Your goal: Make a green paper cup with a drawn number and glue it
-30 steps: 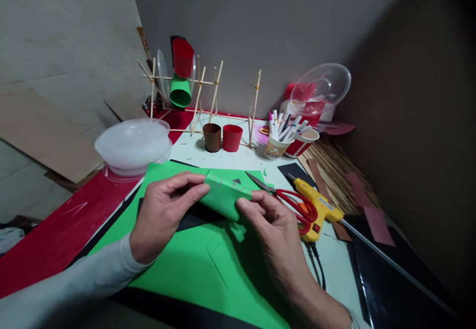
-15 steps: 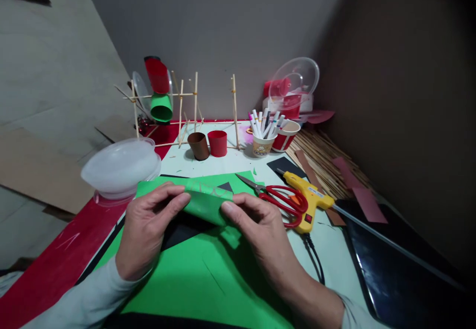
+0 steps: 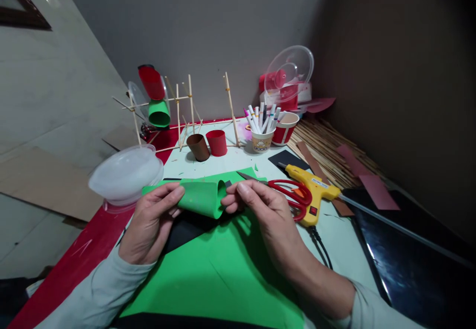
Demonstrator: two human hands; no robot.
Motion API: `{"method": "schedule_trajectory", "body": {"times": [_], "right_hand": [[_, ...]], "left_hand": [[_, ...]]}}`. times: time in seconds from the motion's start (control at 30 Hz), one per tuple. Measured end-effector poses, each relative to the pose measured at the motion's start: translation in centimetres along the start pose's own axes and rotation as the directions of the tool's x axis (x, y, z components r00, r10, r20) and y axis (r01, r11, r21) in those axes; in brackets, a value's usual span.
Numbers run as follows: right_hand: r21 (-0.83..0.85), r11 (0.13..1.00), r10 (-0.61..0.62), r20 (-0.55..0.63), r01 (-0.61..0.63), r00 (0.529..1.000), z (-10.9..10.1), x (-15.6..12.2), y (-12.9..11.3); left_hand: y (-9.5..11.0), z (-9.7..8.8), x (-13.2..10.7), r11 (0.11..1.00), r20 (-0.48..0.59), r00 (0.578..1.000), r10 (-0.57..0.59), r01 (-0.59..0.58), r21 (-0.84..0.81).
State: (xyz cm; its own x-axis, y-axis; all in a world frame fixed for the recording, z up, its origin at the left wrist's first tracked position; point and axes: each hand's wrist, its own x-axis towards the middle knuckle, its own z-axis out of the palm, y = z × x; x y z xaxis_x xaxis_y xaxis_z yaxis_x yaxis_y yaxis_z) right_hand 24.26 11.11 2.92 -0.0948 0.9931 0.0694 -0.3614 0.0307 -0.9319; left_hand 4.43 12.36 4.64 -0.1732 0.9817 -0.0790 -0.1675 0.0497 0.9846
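A rolled green paper tube [image 3: 199, 199] lies across my left hand [image 3: 150, 222], whose thumb and fingers grip its left end. The tube's open end faces right. Beside that opening is my right hand [image 3: 266, 215], thumb and forefinger pinched together, its other fingertips close to the rim. Whatever the pinch holds, if anything, is too small to make out. Beneath both hands lie a green sheet [image 3: 215, 279] and a piece of black paper [image 3: 182, 235]. Red-handled scissors [image 3: 292, 190] rest just beyond my right hand, next to a yellow glue gun [image 3: 314, 192].
Brown [image 3: 198, 148] and red [image 3: 216, 143] paper tubes stand ahead, near a frame of thin sticks [image 3: 191, 103]. Markers fill a paper cup [image 3: 262, 141]. Plastic lids [image 3: 124, 175] are stacked left. Bamboo sticks [image 3: 334, 148] and a glossy black panel [image 3: 409, 259] lie right.
The green paper, earlier pinched at both ends, has turned so its round opening shows at the right. My right hand has come off its edge and pinches beside it.
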Motion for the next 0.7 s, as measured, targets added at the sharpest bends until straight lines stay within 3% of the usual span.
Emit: {"method": "schedule_trajectory", "body": {"times": [0.17, 0.27, 0.33, 0.4, 0.53, 0.7], "right_hand": [[-0.111, 0.993, -0.061, -0.086, 0.051, 0.994, -0.5, 0.2, 0.0], [-0.282, 0.952, -0.158, -0.117, 0.12, 0.98, -0.9, 0.3, -0.5], [-0.366, 0.916, -0.196, -0.049, 0.165, 0.979, -1.1, 0.3, -1.0], [-0.431, 0.88, -0.188, 0.068, 0.198, 0.98, -1.1, 0.1, -1.4], [-0.513, 0.808, -0.156, 0.287, 0.289, 0.945, -0.7, -0.4, -1.7], [-0.555, 0.677, -0.259, 0.434, 0.483, 0.863, -0.6, -0.5, -1.5]], "left_hand": [[-0.3, -0.4, 0.0, 0.996, 0.009, 0.997, 0.07, -0.071, 0.051], [-0.2, -0.7, -0.4, 0.947, 0.049, 0.969, 0.241, -0.246, 0.209], [0.1, -0.8, -0.8, 0.81, 0.188, 0.895, 0.404, -0.446, 0.381], [0.4, -0.6, -1.2, 0.649, 0.353, 0.797, 0.491, -0.605, 0.462], [0.6, -0.1, -1.5, 0.564, 0.512, 0.692, 0.509, -0.717, 0.41], [0.6, 0.0, -1.4, 0.451, 0.631, 0.567, 0.531, -0.818, 0.356]]}}
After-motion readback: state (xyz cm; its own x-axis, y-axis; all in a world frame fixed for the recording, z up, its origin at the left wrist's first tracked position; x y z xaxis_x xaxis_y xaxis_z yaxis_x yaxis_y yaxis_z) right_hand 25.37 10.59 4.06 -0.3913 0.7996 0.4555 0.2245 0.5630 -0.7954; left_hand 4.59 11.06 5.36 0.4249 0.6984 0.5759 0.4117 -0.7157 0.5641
